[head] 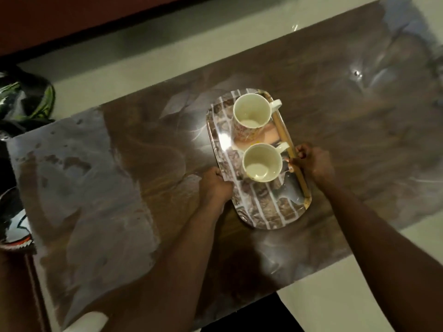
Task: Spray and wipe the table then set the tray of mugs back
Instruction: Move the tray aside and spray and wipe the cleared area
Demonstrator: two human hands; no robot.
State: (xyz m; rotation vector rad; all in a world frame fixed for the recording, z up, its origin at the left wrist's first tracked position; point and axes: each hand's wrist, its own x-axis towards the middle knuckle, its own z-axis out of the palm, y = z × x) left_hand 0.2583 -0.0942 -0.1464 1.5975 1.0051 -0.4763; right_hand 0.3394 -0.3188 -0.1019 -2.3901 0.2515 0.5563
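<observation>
A long patterned tray (266,212) with rounded ends lies over the middle of the glossy brown table (119,164). Two cream mugs stand on it, handles to the right: the far mug (251,111) and the near mug (262,162). My left hand (214,185) grips the tray's left rim beside the near mug. My right hand (311,161) grips the right rim, thumb over the edge. Whether the tray rests on the table or hangs just above it is unclear.
Wet streaks and glare cover the table's left part and far right corner. Pale floor (335,307) surrounds the table. A dark green-striped object (26,97) lies on the floor at the left. A round dark object (14,226) sits at the left edge.
</observation>
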